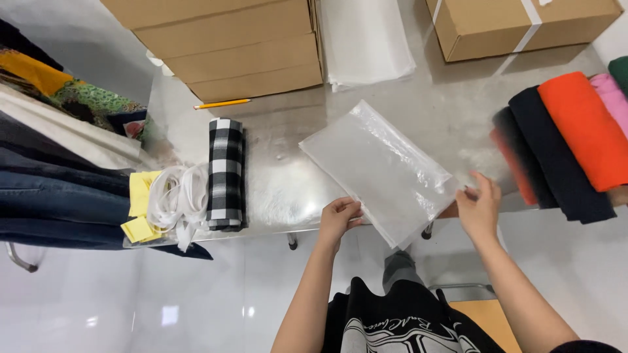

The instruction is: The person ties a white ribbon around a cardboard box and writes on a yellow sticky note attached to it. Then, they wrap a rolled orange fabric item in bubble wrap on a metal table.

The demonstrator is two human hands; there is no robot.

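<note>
Glossy clear plastic bag (379, 171); shiny steel table (275, 183).

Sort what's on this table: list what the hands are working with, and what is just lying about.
In hand:
clear plastic bag
left hand gripping its near edge
right hand at its right corner

Lying about:
checked cloth
pencil
white tape
cardboard boxes
folded cloths

I am in a packing room for clothes. My shiny metal table (288, 189) has brown cardboard boxes (229, 46) stacked on it, clear plastic bags (366, 39), and rolled cloth (575, 131) in orange, black and pink.
</note>
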